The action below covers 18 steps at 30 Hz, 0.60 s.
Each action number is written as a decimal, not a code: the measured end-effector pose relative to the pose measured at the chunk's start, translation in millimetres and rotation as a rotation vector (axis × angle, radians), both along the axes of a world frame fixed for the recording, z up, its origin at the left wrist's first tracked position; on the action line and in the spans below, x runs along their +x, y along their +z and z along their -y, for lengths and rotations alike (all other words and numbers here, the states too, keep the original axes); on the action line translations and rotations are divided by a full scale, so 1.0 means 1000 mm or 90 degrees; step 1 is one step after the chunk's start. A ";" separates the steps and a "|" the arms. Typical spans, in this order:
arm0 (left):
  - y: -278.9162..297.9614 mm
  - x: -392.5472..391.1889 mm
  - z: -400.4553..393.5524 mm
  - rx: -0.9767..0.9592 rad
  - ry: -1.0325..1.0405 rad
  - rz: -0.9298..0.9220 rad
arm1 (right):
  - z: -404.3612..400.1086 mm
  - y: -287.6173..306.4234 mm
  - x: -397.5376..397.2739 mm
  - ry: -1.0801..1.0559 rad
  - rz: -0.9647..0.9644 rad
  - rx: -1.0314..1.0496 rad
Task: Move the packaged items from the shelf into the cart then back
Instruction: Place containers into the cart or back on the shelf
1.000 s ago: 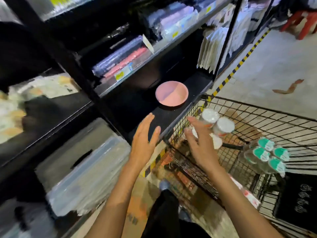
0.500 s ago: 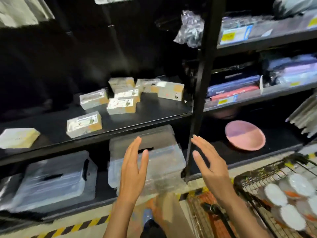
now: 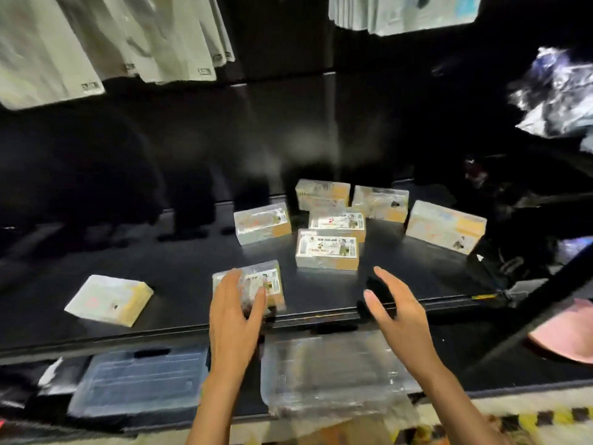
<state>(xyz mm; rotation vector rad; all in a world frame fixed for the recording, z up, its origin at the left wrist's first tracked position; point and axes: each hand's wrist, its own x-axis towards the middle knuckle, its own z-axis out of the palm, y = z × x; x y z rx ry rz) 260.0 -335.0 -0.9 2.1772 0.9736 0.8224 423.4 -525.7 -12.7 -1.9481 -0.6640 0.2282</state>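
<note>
Several wrapped rectangular packages lie on a black shelf (image 3: 179, 268). My left hand (image 3: 234, 313) reaches over the shelf's front edge, its fingers laid on the nearest package (image 3: 266, 281); whether they grip it I cannot tell. My right hand (image 3: 398, 313) hovers open above the shelf edge, holding nothing. Just beyond it sits a package with a printed label (image 3: 327, 248). Another package (image 3: 109, 298) lies alone at the left. More packages (image 3: 446, 226) cluster at the back right. The cart is out of view.
Clear plastic lidded boxes (image 3: 327, 377) and a bluish one (image 3: 141, 380) sit on the lower shelf under my hands. A pink plate (image 3: 564, 335) shows at the right edge behind a black shelf post (image 3: 545, 297). White packets (image 3: 48, 49) hang above.
My view swung left from the cart to the shelf. Both hands, empty since the bottles went into the cart, rose to shelf height; the left now touches the nearest package.
</note>
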 end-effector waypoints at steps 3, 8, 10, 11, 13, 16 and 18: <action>-0.015 0.003 -0.032 -0.002 0.062 -0.061 | -0.031 -0.002 0.017 -0.021 -0.023 -0.041; -0.036 0.009 -0.058 -0.073 0.159 -0.111 | -0.079 0.002 0.048 -0.055 -0.082 -0.036; -0.040 0.013 -0.060 -0.125 0.172 -0.074 | -0.093 -0.003 0.058 -0.057 -0.105 -0.013; -0.041 0.015 -0.060 -0.140 0.176 -0.059 | -0.098 -0.007 0.063 -0.056 -0.111 -0.010; -0.041 0.020 -0.061 -0.140 0.177 -0.038 | -0.106 -0.013 0.069 -0.053 -0.093 -0.014; -0.039 0.028 -0.064 -0.139 0.162 -0.015 | -0.110 -0.013 0.075 -0.034 -0.084 -0.039; -0.039 0.033 -0.066 -0.139 0.158 -0.009 | -0.105 -0.010 0.080 -0.018 -0.104 -0.073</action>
